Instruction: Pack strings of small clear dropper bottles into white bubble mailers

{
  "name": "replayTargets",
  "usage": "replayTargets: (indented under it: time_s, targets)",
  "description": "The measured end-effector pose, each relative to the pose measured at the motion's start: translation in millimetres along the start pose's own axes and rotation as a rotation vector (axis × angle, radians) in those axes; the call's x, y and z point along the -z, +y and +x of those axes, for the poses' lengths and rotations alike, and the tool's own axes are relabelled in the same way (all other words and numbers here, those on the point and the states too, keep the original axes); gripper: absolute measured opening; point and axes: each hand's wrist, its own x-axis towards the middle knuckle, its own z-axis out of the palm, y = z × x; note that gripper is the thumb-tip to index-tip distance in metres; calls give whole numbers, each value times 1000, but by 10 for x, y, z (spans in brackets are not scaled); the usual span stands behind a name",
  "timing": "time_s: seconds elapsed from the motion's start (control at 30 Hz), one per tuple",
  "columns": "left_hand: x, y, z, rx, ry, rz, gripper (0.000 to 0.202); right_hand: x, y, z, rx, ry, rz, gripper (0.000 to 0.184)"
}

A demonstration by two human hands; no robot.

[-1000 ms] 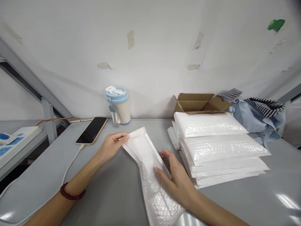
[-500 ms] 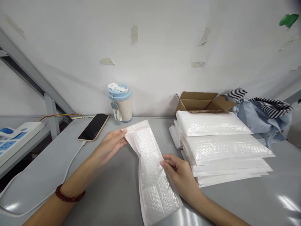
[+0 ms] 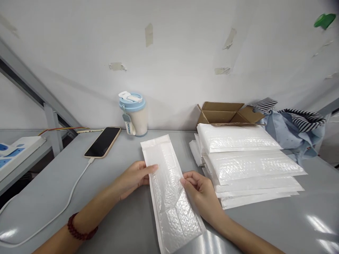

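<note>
A white bubble mailer is held at a slant over the grey table, its flap end pointing away from me. My left hand grips its left edge in the upper half, thumb on top and fingers underneath. On the opposite edge, about midway down, my right hand pinches it between thumb and curled fingers. The mailer's near end reaches the bottom of the view. To the right of my right hand lies a stack of similar white bubble mailers.
Behind the stack are an open cardboard box and a light blue cloth item with striped trim. A lidded cup stands by the wall. A phone with a white cable lies left, near a power strip.
My left hand has moved from the mailer's top left corner down along its left edge. The flap end now lies flatter. My right hand keeps its grip in the same place.
</note>
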Motion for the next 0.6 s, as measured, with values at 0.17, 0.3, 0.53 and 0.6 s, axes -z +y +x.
replayTargets:
  time_s: [0.17,0.3,0.53,0.6]
  targets:
    - [-23,-26,-22,47,-65,38,26,13,14,26,-10,0,6,25]
    - [3,15,-26,32,-68,40,26,35,32,36,-8,-58,5,25]
    - [41,38,21,-64,168,-36,30,-17,28,-11,49,-213,-38,26]
    - [52,30,28,-61,237,-41,30,-32,18,-30,67,-244,-51,25]
